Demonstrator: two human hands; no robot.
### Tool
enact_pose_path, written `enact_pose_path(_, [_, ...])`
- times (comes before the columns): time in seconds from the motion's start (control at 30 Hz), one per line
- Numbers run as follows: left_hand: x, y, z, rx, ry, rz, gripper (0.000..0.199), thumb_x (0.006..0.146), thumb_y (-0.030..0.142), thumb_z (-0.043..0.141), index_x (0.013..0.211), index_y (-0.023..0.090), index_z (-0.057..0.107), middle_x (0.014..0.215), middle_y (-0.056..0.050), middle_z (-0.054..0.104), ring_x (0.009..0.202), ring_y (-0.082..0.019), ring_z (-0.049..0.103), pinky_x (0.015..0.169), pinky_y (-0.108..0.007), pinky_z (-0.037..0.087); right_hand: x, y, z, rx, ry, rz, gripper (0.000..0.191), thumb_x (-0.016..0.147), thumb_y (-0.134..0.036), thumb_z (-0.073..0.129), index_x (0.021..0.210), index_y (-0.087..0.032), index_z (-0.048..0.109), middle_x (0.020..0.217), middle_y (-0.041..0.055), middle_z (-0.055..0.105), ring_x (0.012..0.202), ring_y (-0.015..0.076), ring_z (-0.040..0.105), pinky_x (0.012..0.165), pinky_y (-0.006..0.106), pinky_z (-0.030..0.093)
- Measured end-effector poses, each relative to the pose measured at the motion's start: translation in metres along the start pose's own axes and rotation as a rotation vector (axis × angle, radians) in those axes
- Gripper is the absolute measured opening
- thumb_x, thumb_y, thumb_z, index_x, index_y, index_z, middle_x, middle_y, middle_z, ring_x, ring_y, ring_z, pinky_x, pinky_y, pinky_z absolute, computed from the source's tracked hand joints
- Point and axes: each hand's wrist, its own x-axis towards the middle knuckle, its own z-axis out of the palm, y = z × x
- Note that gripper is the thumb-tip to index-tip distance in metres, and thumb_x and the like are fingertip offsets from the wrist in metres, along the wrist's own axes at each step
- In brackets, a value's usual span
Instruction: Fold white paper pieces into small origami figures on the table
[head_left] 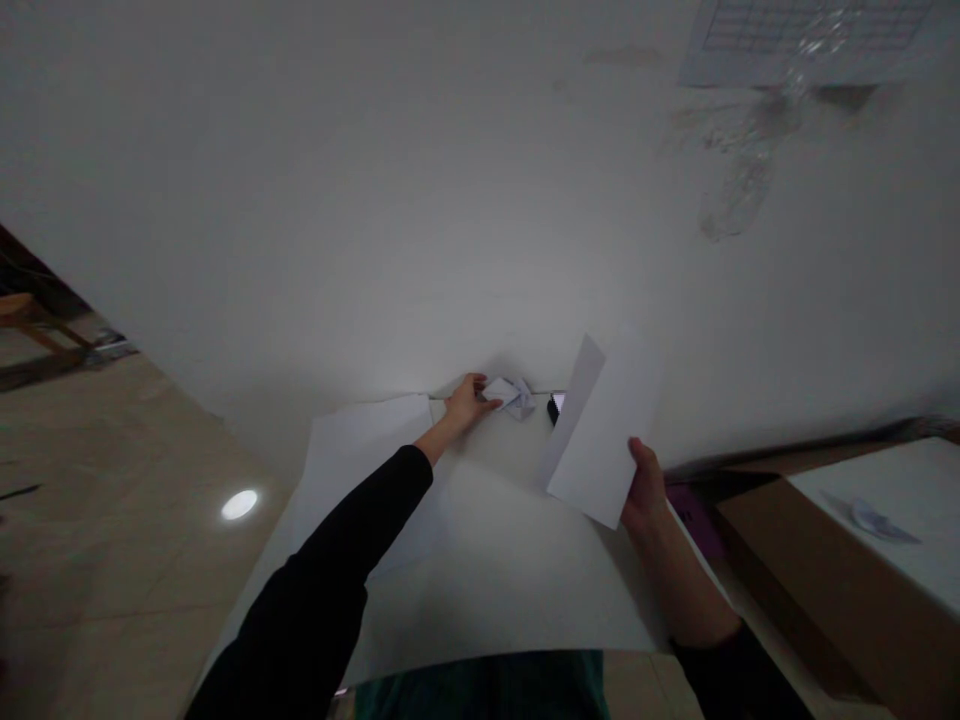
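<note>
My left hand [466,402] reaches to the back edge of the white table [480,560], its thumb and fingers closed on a small folded paper piece [501,391]. Another folded paper shape [523,402] lies right against it. On the right, my right hand [645,485] holds up a creased white sheet [604,430] by its lower right edge, thumb in front. Part of a dark object [553,409] shows behind the sheet's left side. White paper [364,440] lies flat on the table's left, partly under my left arm.
A white wall [450,200] rises behind the table. At the right stands a brown box [825,570] with a white top bearing a small folded paper [877,521]. Something purple [696,518] is beside it. A wooden stool [34,322] is far left.
</note>
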Motion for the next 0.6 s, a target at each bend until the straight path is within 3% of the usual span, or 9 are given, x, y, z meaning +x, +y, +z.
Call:
enact_pose_path(0.2, [0.001,0.011,0.011,-0.047,-0.001,0.009,0.072,0.064,0.038,0.083,0.124,0.016,0.051,0.119,-0.018,0.06,0.108,-0.029,0.058,0.088,-0.041,0.047,-0.001,-0.002,0.003,0.039,0.04,0.025,0.039,0.059,-0.051,0.076,0.088,-0.027,0.066,0.084,0.0027,0.076,0.101,0.035,0.068,0.092,0.054,0.052])
enact_pose_path(0.4, [-0.001,0.011,0.021,-0.091,-0.015,0.126,0.079,0.061,0.033,0.085,0.129,0.017,0.05,0.12,-0.016,0.058,0.104,-0.025,0.058,0.09,-0.04,0.047,-0.001,-0.004,0.006,0.091,0.088,0.022,0.04,0.06,-0.047,0.076,0.093,-0.026,0.066,0.088,0.0032,0.076,0.108,0.0351,0.065,0.096,0.054,0.051])
enact_pose_path(0.6, [-0.001,0.015,0.022,0.06,-0.082,0.229,0.073,0.065,0.045,0.081,0.128,0.021,0.054,0.128,-0.014,0.056,0.116,-0.029,0.052,0.096,-0.042,0.044,-0.003,-0.005,0.01,0.116,0.111,0.006,0.039,0.059,-0.046,0.077,0.091,-0.027,0.065,0.086,0.0023,0.075,0.108,0.0353,0.064,0.098,0.055,0.05])
